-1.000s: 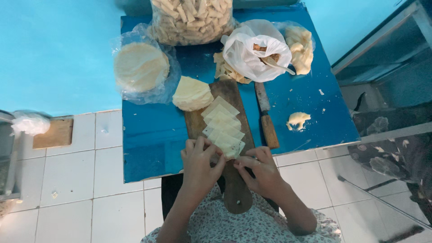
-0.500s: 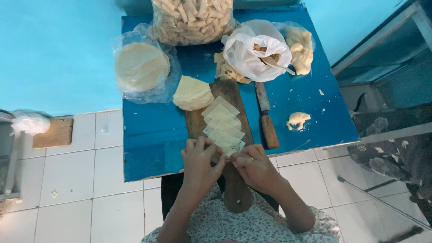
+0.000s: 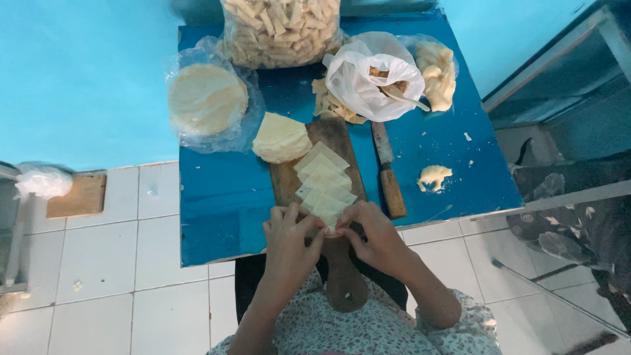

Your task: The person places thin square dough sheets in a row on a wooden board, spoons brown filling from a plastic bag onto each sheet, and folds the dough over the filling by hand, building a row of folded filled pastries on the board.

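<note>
My left hand (image 3: 290, 238) and my right hand (image 3: 370, 233) meet at the near end of a row of pale square dough pieces (image 3: 323, 185) laid overlapping on a brown wooden board (image 3: 340, 287). Both hands pinch the nearest piece between their fingertips. The board lies on a blue table (image 3: 217, 197), and its handle hangs over the table's near edge toward my lap. A stack of wedge-cut dough sheets (image 3: 280, 137) sits at the board's far left corner.
A wooden-handled knife (image 3: 388, 174) lies right of the board. A round stack of dough in clear plastic (image 3: 207, 98) sits back left, a bag of stick-shaped pieces (image 3: 279, 29) at the back, a white bag with filling and a spoon (image 3: 374, 75) back right. A dough lump (image 3: 434, 176) lies at the right.
Both hands have drawn slightly closer together over the nearest dough piece. Everything else on the table is as before.
</note>
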A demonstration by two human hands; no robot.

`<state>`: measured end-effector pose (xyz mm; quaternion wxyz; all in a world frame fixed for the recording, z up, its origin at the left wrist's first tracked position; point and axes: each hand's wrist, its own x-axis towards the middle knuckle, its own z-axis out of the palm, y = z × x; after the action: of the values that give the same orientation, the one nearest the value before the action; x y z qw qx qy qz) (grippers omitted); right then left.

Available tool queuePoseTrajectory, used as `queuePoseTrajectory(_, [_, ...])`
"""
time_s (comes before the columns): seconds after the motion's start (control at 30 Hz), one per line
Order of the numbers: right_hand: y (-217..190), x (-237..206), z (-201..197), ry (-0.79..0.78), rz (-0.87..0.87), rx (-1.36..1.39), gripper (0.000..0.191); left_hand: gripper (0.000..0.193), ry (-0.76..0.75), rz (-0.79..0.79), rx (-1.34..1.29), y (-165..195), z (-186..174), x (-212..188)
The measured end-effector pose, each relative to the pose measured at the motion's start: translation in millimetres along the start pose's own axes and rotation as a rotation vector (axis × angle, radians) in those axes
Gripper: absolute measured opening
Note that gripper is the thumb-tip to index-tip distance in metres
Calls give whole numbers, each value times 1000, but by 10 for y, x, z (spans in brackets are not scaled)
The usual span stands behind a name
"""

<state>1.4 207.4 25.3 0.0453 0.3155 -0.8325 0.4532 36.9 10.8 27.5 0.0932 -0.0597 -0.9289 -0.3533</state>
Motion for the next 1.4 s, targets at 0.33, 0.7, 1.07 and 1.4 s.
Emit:
queuePoseTrajectory(0.33, [-153,181,-131,-149,-67,-130,33,7,12,29,56,-9,-1,-19])
queuePoseTrajectory(0.7, [-112,319,-139,-236,70,3,37,13,1,88,24,-1,-66,-13])
queuePoseTrajectory(1.07, [-161,370,-127,-195,80,-78,46,17,114,41,-5,21,0,5])
queuePoseTrajectory(1.4, [-99,242,-73,-78,20,-147,47,11,145,349,214,-37,-6,-52])
